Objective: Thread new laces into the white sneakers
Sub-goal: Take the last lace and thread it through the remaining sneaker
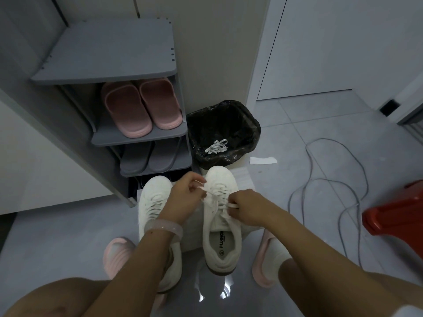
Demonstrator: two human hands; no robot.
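Between the hands, the right sneaker (pixel 220 216) points its toe away, lengthwise. The left hand (pixel 186 193) pinches a lace (pixel 214 195) end; the right hand (pixel 246 208) pinches the other. Left of them lies the second sneaker (pixel 153 207).

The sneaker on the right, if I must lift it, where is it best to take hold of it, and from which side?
Probably grip the right sneaker at its heel collar from the near side. The opening faces up, and both the left hand and right hand occupy the lace area further forward.
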